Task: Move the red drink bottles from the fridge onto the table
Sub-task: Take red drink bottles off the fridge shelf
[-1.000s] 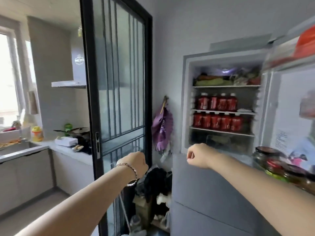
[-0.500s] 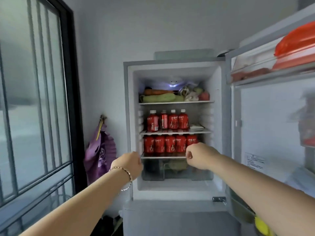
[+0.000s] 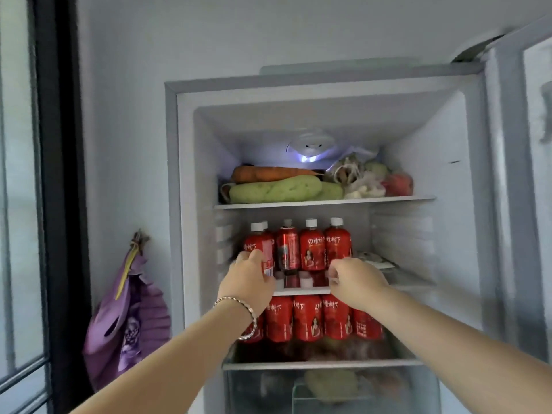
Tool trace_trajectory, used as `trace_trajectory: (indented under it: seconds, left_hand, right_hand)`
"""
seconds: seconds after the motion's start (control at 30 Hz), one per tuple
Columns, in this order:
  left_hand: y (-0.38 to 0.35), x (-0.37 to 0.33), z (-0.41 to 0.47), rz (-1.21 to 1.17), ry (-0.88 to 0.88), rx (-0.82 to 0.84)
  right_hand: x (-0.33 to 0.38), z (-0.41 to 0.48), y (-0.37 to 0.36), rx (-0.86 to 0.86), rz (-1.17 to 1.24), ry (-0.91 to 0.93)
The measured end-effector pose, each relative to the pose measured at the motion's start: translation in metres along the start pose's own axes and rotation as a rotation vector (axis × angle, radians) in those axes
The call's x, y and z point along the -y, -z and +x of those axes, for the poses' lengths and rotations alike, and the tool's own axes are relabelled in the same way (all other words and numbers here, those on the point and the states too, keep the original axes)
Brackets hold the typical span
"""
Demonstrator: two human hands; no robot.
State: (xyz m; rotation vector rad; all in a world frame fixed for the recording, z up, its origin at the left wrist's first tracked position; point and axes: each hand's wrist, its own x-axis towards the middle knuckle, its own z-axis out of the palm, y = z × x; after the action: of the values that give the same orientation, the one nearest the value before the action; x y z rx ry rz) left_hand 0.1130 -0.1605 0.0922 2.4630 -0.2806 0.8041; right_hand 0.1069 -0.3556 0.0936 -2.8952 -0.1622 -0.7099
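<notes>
Head view: We look up into the open fridge (image 3: pixel 448 144) from close in front. Its door (image 3: pixel 507 204) stands out on our right.
Top shelf (image 3: pixel 388 201): We see a long carrot (image 3: pixel 268 173) lying on a fat green gourd (image 3: pixel 277 190). A red apple (image 3: pixel 398 184) sits at the right end, next to a see-through bag of food (image 3: pixel 352 174).
Middle shelf (image 3: pixel 415 284): Three red drink bottles with white caps stand upright in a row with a can. From the left we see the left bottle (image 3: pixel 259 245), the red can (image 3: pixel 287 249), the middle bottle (image 3: pixel 312 249) and the right bottle (image 3: pixel 337 243). They stand close, side by side. One more white cap peeks out behind the left bottle.
Left hand (image 3: pixel 248 283): We have it wrapped round the low part of the left bottle, fingers on one side and thumb on the other. A thin bracelet (image 3: pixel 239 303) sits on this wrist.
Right hand (image 3: pixel 357 280): It is at the foot of the right bottle with its fingers curled. It may be touching the bottle, but the picture is blurry there, so we cannot tell if it holds it.
Lower shelf (image 3: pixel 313 366): A second row, the lower bottles (image 3: pixel 307 318), stands packed together just under our hands. Our arms hide part of this row.
Drawer (image 3: pixel 257 389): It is clear and sits below the lower bottles. Something green (image 3: pixel 331 383) is in it, too blurry to name.
Wall (image 3: pixel 125 115): A purple bag (image 3: pixel 128 318) hangs here, left of the fridge, beside a dark door frame (image 3: pixel 59 174).
</notes>
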Motion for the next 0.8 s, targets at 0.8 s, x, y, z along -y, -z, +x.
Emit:
trace_trajectory:
  seconds: [0.8]
  left_hand:
    - [-0.097, 0.038, 0.140, -0.025, 0.214, -0.137]
  right_hand:
    - [-0.032, 0.233, -0.057, -0.159, -0.041, -0.421]
